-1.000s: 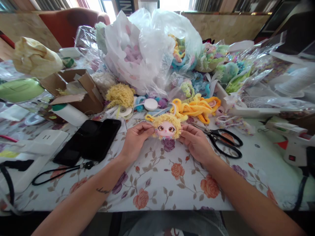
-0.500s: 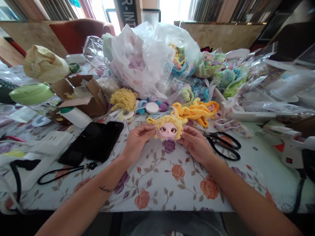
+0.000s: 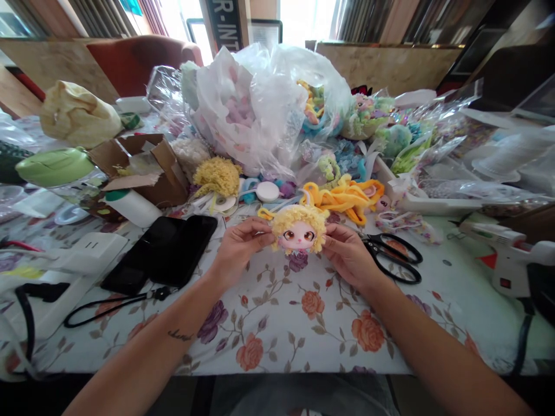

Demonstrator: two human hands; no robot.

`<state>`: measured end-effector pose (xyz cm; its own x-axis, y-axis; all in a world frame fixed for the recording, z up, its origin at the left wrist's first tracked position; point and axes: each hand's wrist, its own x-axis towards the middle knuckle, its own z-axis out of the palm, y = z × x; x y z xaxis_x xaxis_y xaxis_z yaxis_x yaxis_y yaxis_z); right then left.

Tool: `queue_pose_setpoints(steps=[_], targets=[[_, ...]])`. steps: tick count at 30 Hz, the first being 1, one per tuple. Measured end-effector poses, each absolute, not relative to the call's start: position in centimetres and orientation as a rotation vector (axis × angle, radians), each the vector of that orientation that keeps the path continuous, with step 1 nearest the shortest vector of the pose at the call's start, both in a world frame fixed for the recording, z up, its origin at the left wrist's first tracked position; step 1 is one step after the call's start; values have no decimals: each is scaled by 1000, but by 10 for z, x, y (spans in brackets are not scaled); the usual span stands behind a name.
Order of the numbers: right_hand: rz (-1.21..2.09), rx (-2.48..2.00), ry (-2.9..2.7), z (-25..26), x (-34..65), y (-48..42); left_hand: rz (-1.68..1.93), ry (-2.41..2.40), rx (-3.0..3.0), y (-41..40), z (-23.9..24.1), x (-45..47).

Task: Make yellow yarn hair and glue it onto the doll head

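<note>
Floral tablecloth [image 3: 281, 323] covers our worktable, w/ a red-orange seat back [image 3: 143, 63] & bright windows in the bg. Doll head [image 3: 299, 234] is ctr, btwn our hands, face toward us, approx upright, w/ curly yellow hair, big brown eyes & pink face; can't tell if its underside touches the cloth. Our L hand [image 3: 243, 245] pinches its L edge btwn thumb & fingers; our R hand [image 3: 349, 251] has thumb & fingers together at the R edge, pinching the hair there, tho some fingertips are hidden. Just beyond the head we see yellow-orange fuzzy strips [image 3: 342, 199], a white round disc [image 3: 267, 190] & a yellow curly bundle [image 3: 217, 176]. Black-handled scissors [image 3: 401, 257] lie just beside our R hand, glue gun [image 3: 505, 245] farther R. On our L: black phones [image 3: 186, 248] side by side, a black strap [image 3: 104, 309] nr them, a green-capped bottle [image 3: 136, 208] tipped by a cardboard box [image 3: 173, 179]. Plastic bags [image 3: 277, 110] w/ plush bits pile up at the back.
</note>
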<state>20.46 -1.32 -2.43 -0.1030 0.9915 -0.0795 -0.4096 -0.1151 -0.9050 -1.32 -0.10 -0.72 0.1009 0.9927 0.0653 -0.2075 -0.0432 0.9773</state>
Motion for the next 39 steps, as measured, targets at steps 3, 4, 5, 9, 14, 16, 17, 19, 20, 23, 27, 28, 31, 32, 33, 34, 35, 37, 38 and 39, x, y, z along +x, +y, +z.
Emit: queue_pose_setpoints(steps=[3, 4, 5, 9, 14, 16, 17, 19, 20, 23, 27, 28, 31, 32, 33, 34, 35, 37, 38, 39], targets=[[1484, -900, -923, -24, 204, -13, 1251, 973, 1162, 0, -9, -14], [1477, -891, -939, -24, 204, -13, 1247, 980, 1168, 1, -9, -14], [1472, -882, -959, -23, 205, -12, 1244, 987, 1180, 1, -11, -14], [1409, -844, -1059, -21, 208, -11, 1271, 985, 1285, 2, -13, -13], [1270, -790, -1177, -14, 209, -11, 1326, 971, 1384, 0, -13, -12], [1238, -787, -1206, -13, 208, -11, 1336, 980, 1406, -1, -12, -12], [1233, -791, -1207, -14, 208, -10, 1338, 989, 1412, -1, -12, -11], [1250, -816, -1185, -17, 207, -10, 1332, 1020, 1417, -1, -12, -11], [1269, -836, -1169, -19, 207, -10, 1329, 1039, 1413, -2, -11, -10], [1343, -895, -1148, -25, 204, -11, 1327, 1077, 1377, -1, -13, -9], [1360, -918, -1146, -31, 197, -13, 1396, 1066, 1293, 0, -17, -8], [1357, -922, -1150, -32, 195, -13, 1404, 1067, 1256, 0, -19, -8], [1363, -933, -1169, -33, 190, -14, 1429, 1084, 1158, 1, -22, -8], [1365, -934, -1170, -33, 190, -14, 1447, 1090, 1146, 1, -23, -7], [1366, -932, -1167, -33, 189, -14, 1464, 1093, 1148, 1, -23, -7], [1366, -929, -1159, -32, 188, -14, 1477, 1094, 1162, 1, -24, -6], [1369, -925, -1150, -32, 188, -14, 1483, 1102, 1184, 1, -24, -5], [1381, -918, -1127, -33, 187, -13, 1491, 1139, 1231, 0, -23, -2], [1390, -914, -1112, -33, 186, -13, 1495, 1162, 1252, -1, -23, -1], [1399, -910, -1095, -34, 185, -13, 1499, 1186, 1268, -2, -23, 0]])
